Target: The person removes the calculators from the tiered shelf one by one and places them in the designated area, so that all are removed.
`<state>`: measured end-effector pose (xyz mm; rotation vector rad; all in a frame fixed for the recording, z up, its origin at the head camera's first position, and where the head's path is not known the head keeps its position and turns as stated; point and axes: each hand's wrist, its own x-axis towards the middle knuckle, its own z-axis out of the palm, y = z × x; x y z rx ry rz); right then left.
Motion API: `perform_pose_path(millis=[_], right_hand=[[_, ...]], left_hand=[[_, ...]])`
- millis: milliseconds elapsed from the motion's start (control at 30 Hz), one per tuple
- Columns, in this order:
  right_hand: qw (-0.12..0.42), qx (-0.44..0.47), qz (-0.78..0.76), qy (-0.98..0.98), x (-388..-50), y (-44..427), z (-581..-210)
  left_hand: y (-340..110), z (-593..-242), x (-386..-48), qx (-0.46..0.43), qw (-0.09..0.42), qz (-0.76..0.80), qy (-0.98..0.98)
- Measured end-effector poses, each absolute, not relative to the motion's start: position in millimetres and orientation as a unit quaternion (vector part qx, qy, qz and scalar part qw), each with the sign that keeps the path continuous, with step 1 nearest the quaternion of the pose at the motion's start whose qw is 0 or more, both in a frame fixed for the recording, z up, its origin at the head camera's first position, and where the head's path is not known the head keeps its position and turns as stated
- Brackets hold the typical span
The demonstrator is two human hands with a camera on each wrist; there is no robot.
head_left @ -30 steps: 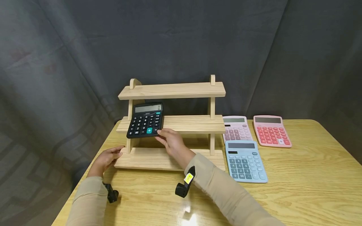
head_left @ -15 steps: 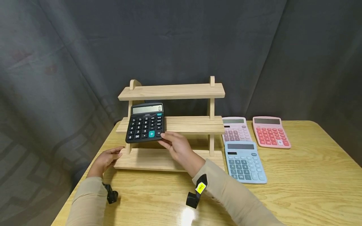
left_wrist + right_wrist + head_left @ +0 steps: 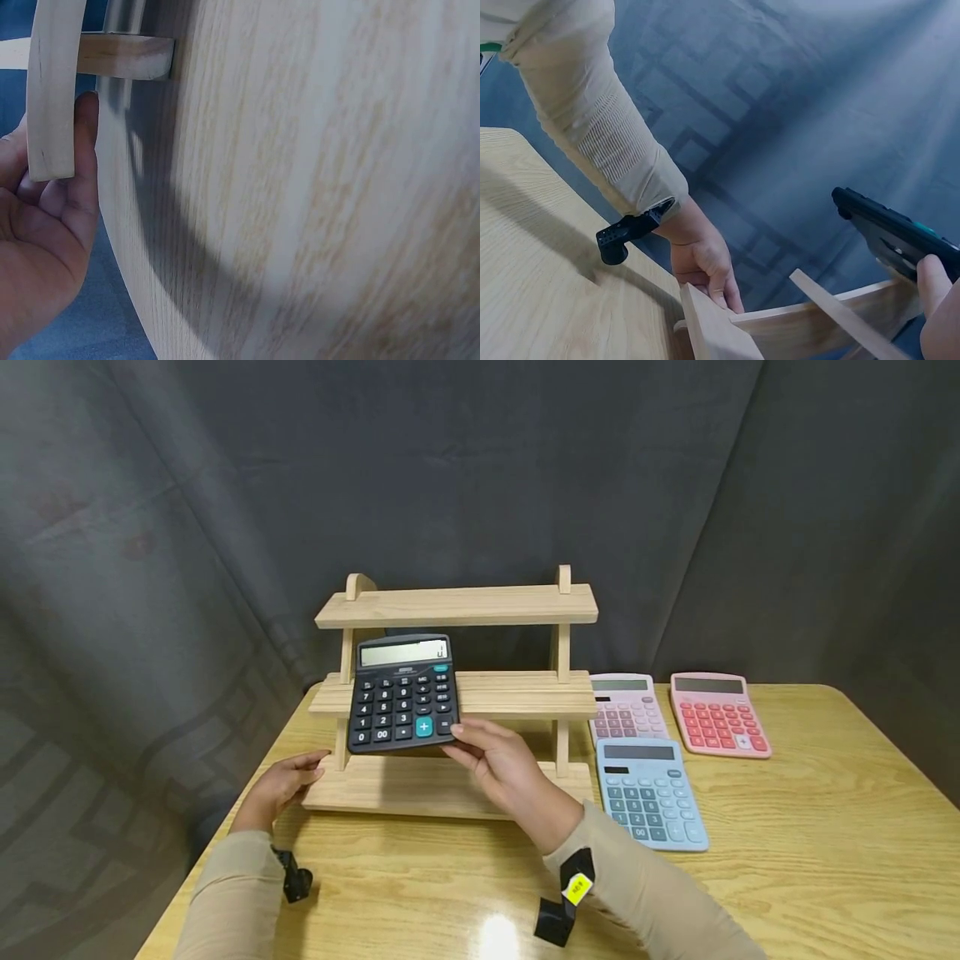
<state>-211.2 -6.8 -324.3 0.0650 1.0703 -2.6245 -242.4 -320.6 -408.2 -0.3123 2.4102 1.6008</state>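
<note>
A black desk calculator (image 3: 405, 697) with a teal plus key is held by its lower right corner in my right hand (image 3: 510, 772). It is tilted, keys facing me, in front of the middle board of the three-tier wooden shelf (image 3: 525, 692). In the right wrist view the calculator (image 3: 900, 229) is seen edge-on, apart from the boards. My left hand (image 3: 281, 785) grips the left end of the shelf's bottom board. The left wrist view shows the thumb and fingers of my left hand (image 3: 45, 240) around that board's end (image 3: 52, 105).
Right of the shelf, a blue calculator (image 3: 652, 793), a pale pink calculator (image 3: 628, 706) and a coral-pink calculator (image 3: 718, 714) lie on the wooden table (image 3: 810, 827). A dark grey curtain (image 3: 480, 468) hangs behind the shelf.
My right hand has drawn the black calculator toward me and slightly right, away from the middle board, and its face has turned more toward the camera. My left hand stays on the shelf.
</note>
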Motion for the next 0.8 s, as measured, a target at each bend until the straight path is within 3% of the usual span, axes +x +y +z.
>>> perform_pose_path(millis=[800], right_hand=[[0.120,0.037,-0.927,0.353,-194.8,68.3,-321.1]], left_hand=[[-321.0,-408.3,-238.4,-0.077,0.118,0.529,0.837]])
